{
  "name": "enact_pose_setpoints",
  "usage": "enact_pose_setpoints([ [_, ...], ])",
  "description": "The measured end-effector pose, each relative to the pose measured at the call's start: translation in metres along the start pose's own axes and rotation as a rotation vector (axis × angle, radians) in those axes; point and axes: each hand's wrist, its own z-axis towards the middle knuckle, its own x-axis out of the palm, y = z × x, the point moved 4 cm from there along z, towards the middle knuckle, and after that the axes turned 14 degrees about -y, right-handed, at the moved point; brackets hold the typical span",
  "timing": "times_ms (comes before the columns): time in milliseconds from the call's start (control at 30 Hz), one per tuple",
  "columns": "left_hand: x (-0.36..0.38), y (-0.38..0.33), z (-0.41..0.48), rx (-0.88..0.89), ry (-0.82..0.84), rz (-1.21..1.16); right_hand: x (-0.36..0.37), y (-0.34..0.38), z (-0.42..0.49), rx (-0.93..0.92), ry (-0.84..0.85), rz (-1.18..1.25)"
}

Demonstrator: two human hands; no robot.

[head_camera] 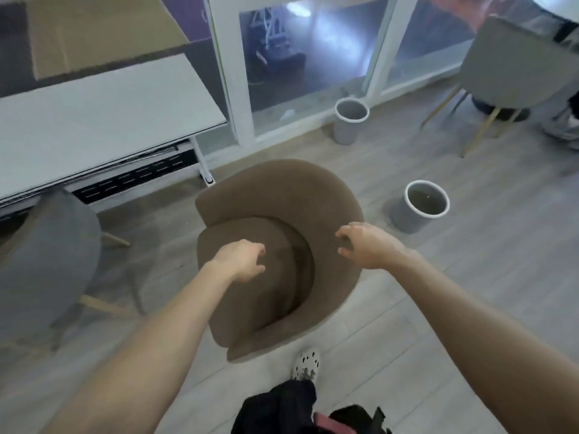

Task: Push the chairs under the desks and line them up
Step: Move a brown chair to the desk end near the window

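A brown upholstered chair (282, 195) with a curved back stands on the floor in the middle of the head view, off the right end of the white desk (103, 114). My left hand (241, 260) hovers over the seat with fingers loosely curled, holding nothing. Over the right side of the backrest, my right hand (366, 245) is spread with bent fingers; whether it touches the backrest I cannot tell. A grey chair (47, 255) stands at the left, partly tucked under the desk's front edge.
Two grey waste bins stand on the floor, one by the glass wall (350, 120) and one right of the brown chair (421, 205). Another grey chair (513, 67) with wooden legs is at the far right, a person's leg beside it. My foot (305, 366) is just behind the brown chair.
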Motion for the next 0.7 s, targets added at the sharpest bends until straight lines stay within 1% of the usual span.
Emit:
enact_pose_setpoints([
  [100,-0.013,0.003,0.017,-0.09,-0.026,-0.013,-0.01,-0.011,0.046,-0.115,0.043,-0.043],
  [200,-0.017,0.015,0.021,-0.234,-0.03,-0.052,-0.015,-0.012,0.093,-0.256,0.081,-0.102],
  [267,-0.012,0.025,0.018,-0.354,-0.024,-0.083,-0.016,-0.008,0.124,-0.367,0.109,-0.152],
  [400,0.008,0.024,-0.002,-0.602,-0.032,-0.143,-0.005,0.0,0.183,-0.664,0.21,-0.296],
  [500,0.023,-0.002,-0.014,-0.774,-0.049,-0.179,0.007,-0.003,0.222,-0.919,0.256,-0.435],
  [567,0.033,-0.023,-0.023,-0.885,-0.051,-0.222,0.01,-0.005,0.24,-1.032,0.279,-0.492],
  [700,0.075,-0.106,-0.034,-1.113,0.024,-0.388,0.017,-0.018,0.258,-1.276,0.329,-0.574],
])
